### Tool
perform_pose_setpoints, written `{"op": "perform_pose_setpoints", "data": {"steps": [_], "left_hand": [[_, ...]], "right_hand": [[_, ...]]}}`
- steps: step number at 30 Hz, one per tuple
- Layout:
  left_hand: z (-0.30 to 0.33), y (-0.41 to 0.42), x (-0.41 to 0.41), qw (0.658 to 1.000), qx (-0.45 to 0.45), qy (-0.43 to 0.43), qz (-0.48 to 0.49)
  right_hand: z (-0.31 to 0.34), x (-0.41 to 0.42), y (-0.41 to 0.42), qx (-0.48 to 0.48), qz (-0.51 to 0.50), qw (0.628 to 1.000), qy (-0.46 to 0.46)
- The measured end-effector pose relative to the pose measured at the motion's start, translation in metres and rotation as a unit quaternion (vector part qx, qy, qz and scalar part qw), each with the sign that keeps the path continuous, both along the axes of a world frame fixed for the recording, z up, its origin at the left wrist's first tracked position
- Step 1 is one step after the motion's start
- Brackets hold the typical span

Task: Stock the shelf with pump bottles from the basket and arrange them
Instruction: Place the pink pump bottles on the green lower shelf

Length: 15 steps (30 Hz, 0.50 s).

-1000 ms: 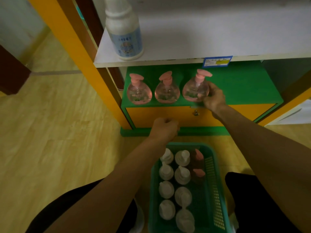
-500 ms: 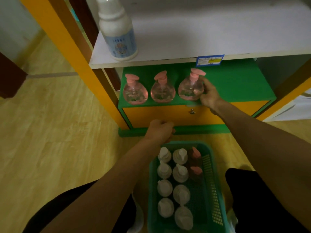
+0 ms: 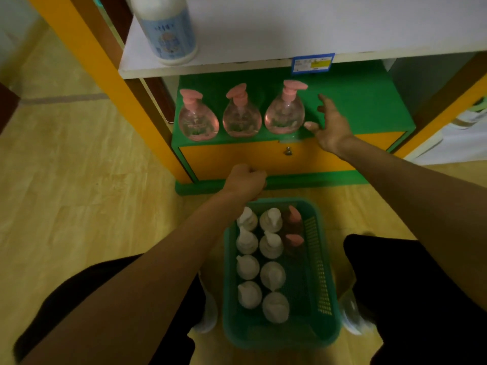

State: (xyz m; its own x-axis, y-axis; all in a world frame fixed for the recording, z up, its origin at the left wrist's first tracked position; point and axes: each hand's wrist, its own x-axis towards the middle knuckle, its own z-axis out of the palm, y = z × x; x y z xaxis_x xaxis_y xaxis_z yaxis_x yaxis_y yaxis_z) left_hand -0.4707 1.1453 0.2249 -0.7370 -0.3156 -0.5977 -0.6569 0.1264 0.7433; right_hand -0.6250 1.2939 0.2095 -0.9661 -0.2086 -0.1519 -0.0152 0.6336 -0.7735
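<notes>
Three clear pink pump bottles stand upright in a row along the front of the green shelf point(image 3: 363, 101), long axes vertical. The left bottle point(image 3: 198, 122) has its pump spout turned toward the right and a little forward; the middle bottle point(image 3: 241, 118) has its spout angled up toward the right and back; the right bottle point(image 3: 285, 114) carries its spout pointing to the right, toward the right hand point(image 3: 330, 125). That hand hovers just beside the right bottle, fingers spread and relaxed, thumb near the bottle's lower flank; whether the thumb tip touches the glassy wall cannot be told, and nothing is gripped

The left hand point(image 3: 245, 181) sits lower, in front of the yellow drawer front point(image 3: 237, 159), with its fingers curled under. It lies over the far rim of the teal basket point(image 3: 326, 280), and whether it holds that rim or nothing at all is hidden by the knuckles

The basket stands on the wooden floor point(image 3: 79, 193) between the person's knees, its long side running away from the viewer. Inside, eight white-capped pump bottles point(image 3: 271, 275) stand upright in two columns, seen from above, with two pink-capped bottles point(image 3: 293, 239) at the far right corner, spouts pointing roughly right

On the white upper shelf point(image 3: 316, 25) a tall white bottle with a blue label point(image 3: 166, 30) stands upright near the left edge. A blue and yellow price tag point(image 3: 312, 63) hangs on that shelf's front lip
</notes>
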Motion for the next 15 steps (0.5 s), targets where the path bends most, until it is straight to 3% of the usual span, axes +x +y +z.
{"op": "perform_pose_setpoints", "data": {"steps": [5, 15], "left_hand": [[-0.023, 0.012, 0.013, 0.993, -0.085, 0.009, -0.083], [-0.091, 0.058, 0.052, 0.955, -0.212, 0.014, -0.207]], "right_hand": [[-0.012, 0.044, 0.038, 0.042, -0.006, 0.998, 0.037], [-0.093, 0.111, 0.094, 0.062, 0.029, 0.997, -0.043]]}}
